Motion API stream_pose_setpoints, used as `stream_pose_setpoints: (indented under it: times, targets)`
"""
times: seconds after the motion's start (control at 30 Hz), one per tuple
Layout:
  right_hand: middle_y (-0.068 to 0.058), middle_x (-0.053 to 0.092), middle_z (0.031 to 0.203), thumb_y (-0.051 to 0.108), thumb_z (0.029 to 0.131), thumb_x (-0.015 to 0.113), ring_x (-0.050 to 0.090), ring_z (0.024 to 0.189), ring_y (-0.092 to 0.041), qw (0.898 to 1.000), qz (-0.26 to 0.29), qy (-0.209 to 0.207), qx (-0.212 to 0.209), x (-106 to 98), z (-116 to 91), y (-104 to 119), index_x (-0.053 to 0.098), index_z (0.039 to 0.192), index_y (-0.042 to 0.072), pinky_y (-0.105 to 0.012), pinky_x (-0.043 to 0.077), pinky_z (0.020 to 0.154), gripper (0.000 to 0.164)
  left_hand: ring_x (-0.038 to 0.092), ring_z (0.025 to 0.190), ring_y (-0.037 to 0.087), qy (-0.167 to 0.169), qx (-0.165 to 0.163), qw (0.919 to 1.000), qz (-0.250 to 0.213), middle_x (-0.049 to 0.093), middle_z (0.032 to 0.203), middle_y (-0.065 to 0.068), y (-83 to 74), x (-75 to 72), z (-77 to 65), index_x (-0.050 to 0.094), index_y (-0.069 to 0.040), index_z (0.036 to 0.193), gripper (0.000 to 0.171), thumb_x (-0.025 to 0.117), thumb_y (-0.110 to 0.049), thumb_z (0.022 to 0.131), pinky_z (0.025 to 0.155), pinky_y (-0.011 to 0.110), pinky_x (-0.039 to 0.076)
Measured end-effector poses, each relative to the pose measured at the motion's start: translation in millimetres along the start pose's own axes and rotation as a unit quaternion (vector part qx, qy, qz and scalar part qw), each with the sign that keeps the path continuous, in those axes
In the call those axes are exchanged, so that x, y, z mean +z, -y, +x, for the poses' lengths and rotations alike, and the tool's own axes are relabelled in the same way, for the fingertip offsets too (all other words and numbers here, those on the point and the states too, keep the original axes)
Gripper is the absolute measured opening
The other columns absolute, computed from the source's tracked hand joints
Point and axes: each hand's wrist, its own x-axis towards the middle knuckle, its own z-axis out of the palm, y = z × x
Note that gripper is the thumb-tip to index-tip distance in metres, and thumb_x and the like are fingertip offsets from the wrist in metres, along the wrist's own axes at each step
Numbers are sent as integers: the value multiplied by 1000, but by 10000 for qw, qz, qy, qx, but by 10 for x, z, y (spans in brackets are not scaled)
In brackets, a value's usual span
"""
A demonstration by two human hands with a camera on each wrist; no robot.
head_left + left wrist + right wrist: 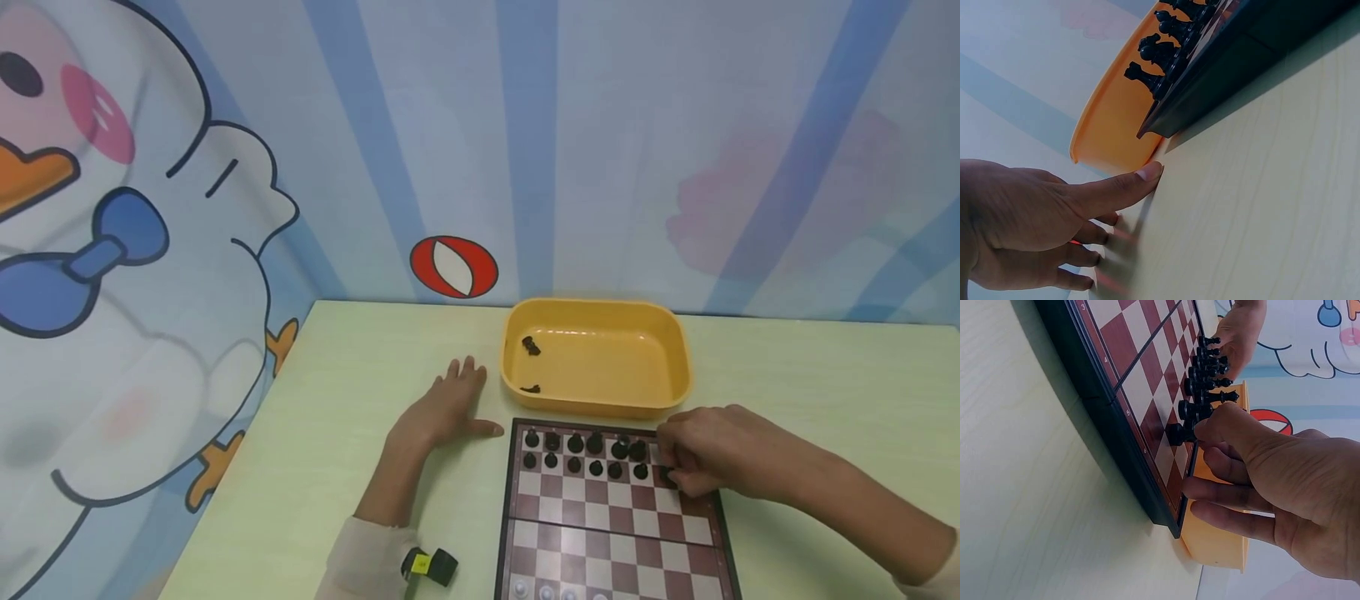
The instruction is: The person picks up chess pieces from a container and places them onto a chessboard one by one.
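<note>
A brown-and-white chessboard (577,508) lies on the table, with two rows of black chess pieces (574,443) at its far side. My right hand (712,450) is over the far right part of the board. Its thumb and index finger pinch a black chess piece (1176,434) standing at the right end of the front row; the fingers hide its top. To the left of the board my left hand (446,407) rests on the table with fingers spread, holding nothing. Its thumb (1129,186) points towards the board's corner.
Behind the board stands a yellow tray (600,408) with two small dark pieces (531,346) in its left part. White pieces (546,592) show at the board's near edge. A patterned cloth wall (600,167) rises behind the table.
</note>
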Motion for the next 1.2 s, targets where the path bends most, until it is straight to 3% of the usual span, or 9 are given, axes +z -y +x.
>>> stream_pose_setpoints:
  times: [0.73, 1.0, 1.2]
  targets:
    - [22, 53, 74, 24, 87, 81, 46, 62, 6, 9999, 50, -19, -86, -121, -11, 57, 67, 86, 31, -21, 42, 55, 16, 11, 166, 34, -29, 11, 10000, -77, 17, 178, 13, 1, -1, -9, 34, -11, 167, 100, 87, -43, 88, 131, 51, 19]
    - [25, 53, 76, 19, 91, 76, 46, 65, 7, 9969, -96, -497, -606, -362, 122, 187, 65, 87, 35, -20, 43, 56, 20, 12, 166, 33, -45, 32, 10000, -43, 17, 178, 13, 9, -6, -22, 34, -11, 167, 100, 86, -44, 89, 131, 51, 19]
    - [25, 51, 73, 21, 94, 75, 45, 64, 7, 9946, -354, -713, -672, -449, 229, 259, 62, 84, 35, -20, 42, 57, 21, 12, 166, 33, -23, 53, 10000, -75, 17, 178, 13, 18, -3, -8, 33, -11, 167, 100, 86, -44, 89, 131, 51, 19]
